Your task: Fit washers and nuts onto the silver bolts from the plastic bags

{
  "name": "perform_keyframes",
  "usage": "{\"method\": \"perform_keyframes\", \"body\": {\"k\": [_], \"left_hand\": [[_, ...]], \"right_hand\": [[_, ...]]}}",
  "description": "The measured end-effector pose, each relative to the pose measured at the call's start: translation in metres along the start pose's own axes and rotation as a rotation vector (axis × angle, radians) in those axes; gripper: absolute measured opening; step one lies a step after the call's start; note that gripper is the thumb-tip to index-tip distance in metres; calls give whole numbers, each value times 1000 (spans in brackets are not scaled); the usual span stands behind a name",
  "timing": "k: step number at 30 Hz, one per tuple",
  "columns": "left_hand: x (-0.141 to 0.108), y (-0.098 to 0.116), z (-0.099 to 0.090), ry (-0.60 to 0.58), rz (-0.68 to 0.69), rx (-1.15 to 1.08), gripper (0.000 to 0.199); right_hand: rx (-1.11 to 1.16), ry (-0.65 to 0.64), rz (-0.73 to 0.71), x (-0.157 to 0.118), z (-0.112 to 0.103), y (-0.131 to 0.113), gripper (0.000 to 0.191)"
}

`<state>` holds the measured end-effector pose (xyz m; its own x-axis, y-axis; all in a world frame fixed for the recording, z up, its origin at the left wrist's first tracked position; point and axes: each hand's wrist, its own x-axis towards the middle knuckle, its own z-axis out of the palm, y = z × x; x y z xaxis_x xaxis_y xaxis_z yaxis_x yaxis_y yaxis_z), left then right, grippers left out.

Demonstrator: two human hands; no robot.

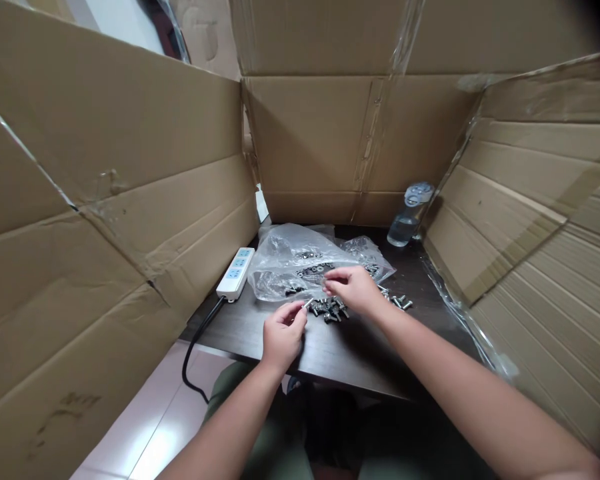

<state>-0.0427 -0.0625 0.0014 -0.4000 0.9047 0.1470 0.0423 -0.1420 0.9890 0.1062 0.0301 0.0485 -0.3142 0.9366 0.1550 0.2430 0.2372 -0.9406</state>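
My left hand [285, 330] pinches a silver bolt [308, 303] between thumb and fingertips, above the front part of the dark table. Up and to the right of it, my right hand [353, 288] has its thumb and fingers closed together over the edge of a clear plastic bag [295, 257]; what they hold, if anything, is too small to name. Dark bolts [331, 311] lie in a pile between and below the hands. Silver bolts [403, 302] are scattered right of my right hand. Several nuts or washers [317, 269] rest on the bag.
A white power strip [236, 273] with a black cable [200, 333] lies on the table [375, 350] at the left. A water bottle [407, 217] stands at the back right. Cardboard walls [310, 140] enclose the table at the back and both sides.
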Motion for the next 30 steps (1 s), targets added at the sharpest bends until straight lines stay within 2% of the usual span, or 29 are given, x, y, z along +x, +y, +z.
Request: {"method": "perform_keyframes", "body": {"k": [3, 6, 10, 13, 18, 20, 25, 27, 30], "left_hand": [[-7, 1, 10, 8, 85, 5, 21], [-12, 1, 19, 12, 72, -14, 20], [-13, 1, 23, 1, 63, -6, 18], [-12, 1, 23, -29, 73, -19, 18], [-10, 2, 26, 10, 15, -58, 21], [-9, 2, 26, 19, -9, -61, 21], [-6, -3, 22, 4, -110, -125, 24], [-3, -7, 20, -9, -154, -192, 26], [3, -11, 16, -6, -242, -364, 28]], "right_hand": [[286, 15, 82, -30, 9, 6, 22], [361, 98, 54, -44, 21, 10, 25], [371, 174, 38, -49, 32, 18, 21], [343, 170, 34, -49, 33, 23, 18], [254, 134, 26, -52, 31, 25, 20], [145, 147, -47, -53, 31, 27, 20], [-170, 190, -397, -54, 34, 29, 21], [-191, 165, -463, -55, 36, 29, 22], [-204, 51, -510, -55, 35, 28, 26]]}}
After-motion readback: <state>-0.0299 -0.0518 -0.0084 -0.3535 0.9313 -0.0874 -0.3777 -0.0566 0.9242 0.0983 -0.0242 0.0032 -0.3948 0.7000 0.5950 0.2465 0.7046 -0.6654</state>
